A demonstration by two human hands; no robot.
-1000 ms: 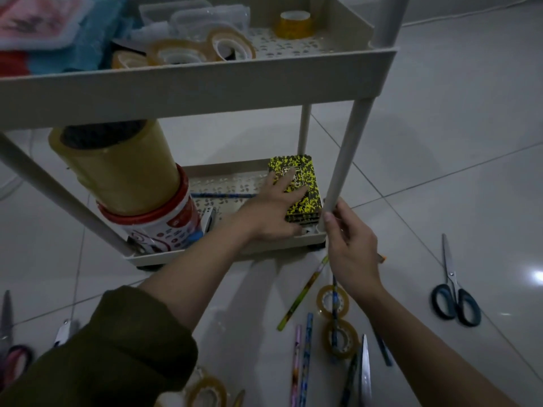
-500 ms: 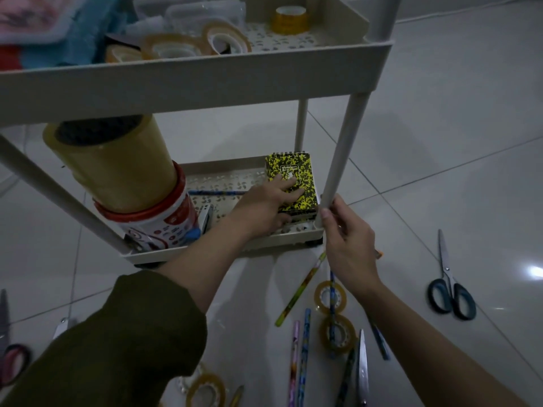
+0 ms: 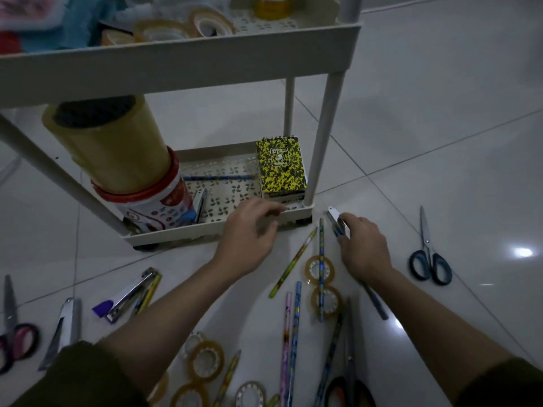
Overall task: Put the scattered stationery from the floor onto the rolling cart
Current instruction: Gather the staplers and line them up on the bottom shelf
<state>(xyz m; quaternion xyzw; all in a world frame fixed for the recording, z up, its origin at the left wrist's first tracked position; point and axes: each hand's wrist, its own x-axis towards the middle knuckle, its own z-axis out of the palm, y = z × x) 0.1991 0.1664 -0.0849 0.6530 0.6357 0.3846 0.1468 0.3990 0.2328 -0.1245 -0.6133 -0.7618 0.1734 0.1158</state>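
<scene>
Fingers [image 3: 342, 223] of right hand [image 3: 364, 248] curl around a stapler [image 3: 335, 218] on the floor, body mostly hidden. Left hand [image 3: 249, 230] loose, holding nothing, at cart [image 3: 205, 230] lip. Notebook [image 3: 280, 165] on bottom shelf.

The notebook [image 3: 281, 166] lies in the cart's bottom tray [image 3: 205, 230], right of the tape stack [image 3: 108, 145].

yellow-and-black speckled notebook [image 3: 281, 165], cream cart [image 3: 182, 57], blue-handled scissors [image 3: 429, 259], olive sleeve [image 3: 79, 377].
</scene>
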